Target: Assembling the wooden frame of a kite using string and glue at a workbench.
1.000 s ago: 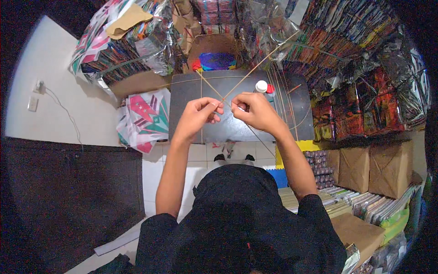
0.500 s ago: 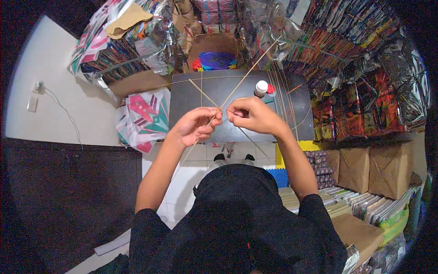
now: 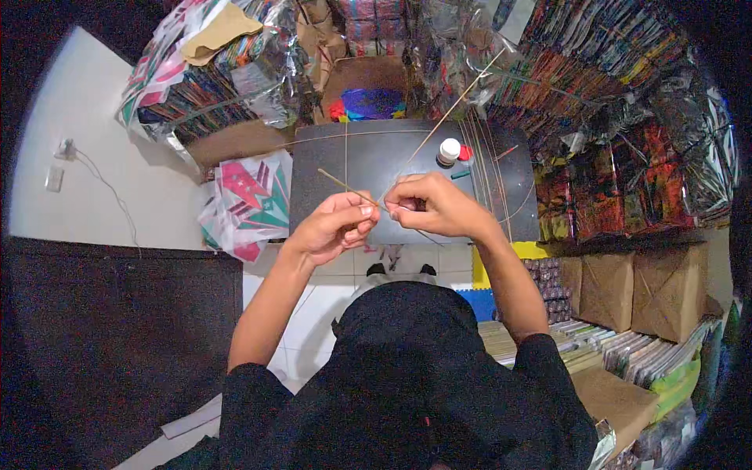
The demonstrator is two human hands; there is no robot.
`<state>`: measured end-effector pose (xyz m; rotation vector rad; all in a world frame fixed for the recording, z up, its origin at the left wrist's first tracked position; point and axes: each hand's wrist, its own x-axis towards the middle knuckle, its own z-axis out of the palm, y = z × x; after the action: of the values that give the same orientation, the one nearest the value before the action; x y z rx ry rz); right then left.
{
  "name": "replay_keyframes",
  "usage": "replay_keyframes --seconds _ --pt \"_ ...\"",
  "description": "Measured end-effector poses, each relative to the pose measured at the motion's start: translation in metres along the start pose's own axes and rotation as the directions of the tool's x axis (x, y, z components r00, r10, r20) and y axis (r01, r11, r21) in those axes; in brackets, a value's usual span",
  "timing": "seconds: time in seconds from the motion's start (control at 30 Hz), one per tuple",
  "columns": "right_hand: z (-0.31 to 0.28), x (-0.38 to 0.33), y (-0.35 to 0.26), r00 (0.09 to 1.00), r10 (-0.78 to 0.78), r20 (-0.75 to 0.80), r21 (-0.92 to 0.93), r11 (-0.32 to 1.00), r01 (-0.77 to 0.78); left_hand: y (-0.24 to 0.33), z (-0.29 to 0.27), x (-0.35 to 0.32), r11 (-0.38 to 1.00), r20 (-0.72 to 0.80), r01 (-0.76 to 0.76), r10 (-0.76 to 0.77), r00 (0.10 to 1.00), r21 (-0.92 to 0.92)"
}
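I see my left hand (image 3: 333, 227) and right hand (image 3: 435, 207), each grip clenched on thin crossed bamboo sticks (image 3: 345, 186), just above the dark counter (image 3: 376, 157).

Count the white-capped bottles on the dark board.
1. The bottle stands on the board, at its far right, beyond the right hand. Others may be hidden.

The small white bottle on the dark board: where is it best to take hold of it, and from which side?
Grip the small white bottle around its round body below the cap, coming from above. It stands upright on the dark board, and thin sticks lie close on its right, so a sideways approach there would probably disturb them.
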<state>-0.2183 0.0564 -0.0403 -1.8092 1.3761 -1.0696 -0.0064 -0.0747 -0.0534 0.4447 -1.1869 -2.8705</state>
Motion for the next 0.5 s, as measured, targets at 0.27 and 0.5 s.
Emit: replay_keyframes --seconds 0.27,0.5 --pt "0.000 0.002 -0.001 1.000 0.015 0.012 -0.010 1.000 -0.015 -0.005 0.008 -0.002 0.961 -0.197 -0.123 0.174 0.965 0.250" --pt "0.001 0.002 -0.002 1.000 0.018 0.023 -0.014 1.000 -0.018 -0.001 0.013 -0.004 0.874 -0.215 -0.115 0.241 0.946 0.473"
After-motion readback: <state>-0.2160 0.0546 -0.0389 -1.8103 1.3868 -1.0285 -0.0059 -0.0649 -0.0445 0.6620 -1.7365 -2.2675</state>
